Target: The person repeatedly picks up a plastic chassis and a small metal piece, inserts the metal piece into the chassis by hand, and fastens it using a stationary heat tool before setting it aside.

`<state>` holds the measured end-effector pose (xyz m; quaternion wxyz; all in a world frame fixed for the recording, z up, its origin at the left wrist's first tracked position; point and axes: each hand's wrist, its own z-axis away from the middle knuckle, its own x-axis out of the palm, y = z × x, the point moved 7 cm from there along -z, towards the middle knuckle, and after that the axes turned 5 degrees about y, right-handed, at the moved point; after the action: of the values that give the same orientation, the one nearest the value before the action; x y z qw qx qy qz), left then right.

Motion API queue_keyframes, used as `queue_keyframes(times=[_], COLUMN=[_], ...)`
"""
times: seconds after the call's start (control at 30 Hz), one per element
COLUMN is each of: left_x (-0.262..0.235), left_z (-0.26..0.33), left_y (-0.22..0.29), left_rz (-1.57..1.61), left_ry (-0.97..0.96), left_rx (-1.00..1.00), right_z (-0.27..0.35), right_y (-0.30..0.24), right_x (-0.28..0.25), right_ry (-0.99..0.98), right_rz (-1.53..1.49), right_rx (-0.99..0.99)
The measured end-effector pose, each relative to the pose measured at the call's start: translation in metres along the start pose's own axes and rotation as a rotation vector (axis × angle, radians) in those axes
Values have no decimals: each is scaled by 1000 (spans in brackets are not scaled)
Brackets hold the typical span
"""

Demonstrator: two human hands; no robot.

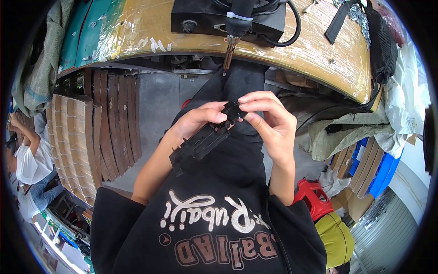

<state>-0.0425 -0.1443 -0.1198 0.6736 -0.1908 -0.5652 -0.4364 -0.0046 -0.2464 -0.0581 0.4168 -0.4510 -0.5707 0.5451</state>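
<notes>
From the head view, my left hand is closed around a long black plastic part, gripping it near its upper end, with the rest of it slanting down toward my lap. My right hand pinches the top end of the same part between thumb and fingertips, held in front of my chest over my dark trousers.

Above my hands a soldering iron hangs tip-down from a black box on the tape-wrapped workbench. To my left stand rows of brown cardboard sheets, packed on edge. To my right, blue crates hold more flat cardboard; their contents are partly cut off. A red stool shows behind my right elbow.

The part's small details are hard to make out against my black shirt, and its lower end blends into it.
</notes>
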Motion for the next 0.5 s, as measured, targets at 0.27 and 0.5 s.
queue_keyframes(times=[0.27,0.5], left_x=[2,10], left_z=[24,27], left_y=[51,60], left_rz=[-476,-464], left_ry=[570,583], left_rx=[511,591], right_z=[14,14], right_y=[32,23], right_x=[25,38], right_ry=[-59,-100], right_rz=[-445,-545], right_rx=[587,614])
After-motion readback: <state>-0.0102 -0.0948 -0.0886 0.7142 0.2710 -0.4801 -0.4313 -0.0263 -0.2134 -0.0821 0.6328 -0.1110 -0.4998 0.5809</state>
